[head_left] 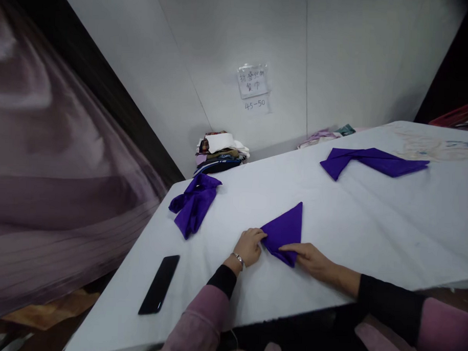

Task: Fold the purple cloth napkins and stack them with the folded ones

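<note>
A purple cloth napkin (288, 226) lies folded into a rough triangle on the white-covered table, one point towards the wall. My left hand (250, 246) has its fingers closed on the napkin's left corner; a metal bracelet circles that wrist. At the lower right edge, my right hand (308, 257) grips the cloth, with the index finger stretched over the fold. Its thumb is mostly hidden. A small folded flap shows along the near edge, between the two hands.
To the left lies a crumpled purple cloth (196, 202), with a black phone (159, 285) nearer me. Another purple cloth (372, 160) is at the right. Stacked fabrics (221, 154) stand by the wall, below a handwritten sign (253, 81). A pinkish curtain (64, 190) hangs left.
</note>
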Demonstrator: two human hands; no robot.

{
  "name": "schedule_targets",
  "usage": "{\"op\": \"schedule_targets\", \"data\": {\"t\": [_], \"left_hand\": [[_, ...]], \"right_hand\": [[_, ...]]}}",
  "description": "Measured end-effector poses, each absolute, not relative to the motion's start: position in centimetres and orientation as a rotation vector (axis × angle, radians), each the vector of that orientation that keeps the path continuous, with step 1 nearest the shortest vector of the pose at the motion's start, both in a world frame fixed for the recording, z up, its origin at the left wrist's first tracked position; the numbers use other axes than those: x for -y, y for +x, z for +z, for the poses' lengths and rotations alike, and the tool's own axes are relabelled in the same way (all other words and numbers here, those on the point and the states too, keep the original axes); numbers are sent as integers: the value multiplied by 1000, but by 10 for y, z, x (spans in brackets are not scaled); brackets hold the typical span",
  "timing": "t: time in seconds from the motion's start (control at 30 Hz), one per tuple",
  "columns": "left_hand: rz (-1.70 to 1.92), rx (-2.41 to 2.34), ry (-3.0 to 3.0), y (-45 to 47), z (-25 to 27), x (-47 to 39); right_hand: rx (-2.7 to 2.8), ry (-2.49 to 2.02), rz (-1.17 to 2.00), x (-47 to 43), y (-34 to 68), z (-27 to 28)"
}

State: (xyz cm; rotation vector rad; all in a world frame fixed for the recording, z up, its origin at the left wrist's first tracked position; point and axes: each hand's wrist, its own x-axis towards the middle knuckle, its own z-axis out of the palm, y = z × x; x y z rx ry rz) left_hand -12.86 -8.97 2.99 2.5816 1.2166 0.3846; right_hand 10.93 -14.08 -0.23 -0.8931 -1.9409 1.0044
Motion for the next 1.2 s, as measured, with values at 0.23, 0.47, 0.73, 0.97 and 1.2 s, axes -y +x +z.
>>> {"op": "schedule_targets", "data": {"t": [0.23,0.47,0.73,0.97,1.2], "left_hand": [[448,-1311,2458,-128,32,104],[637,-1476,2239,-115,19,93],[713,-1539,2138,-110,16,93],[680,-1555,2141,-110,19,91],[730,-1610,2122,-113,21,95]], "right_hand": [[1179,-1021,1637,132,120,27],[914,-1131,1716,95,131,25],[1013,-1342,1591,69,133,25],[1146,-1446,1402,47,134,13],[1183,-1397,1313,36,136,5]]}}
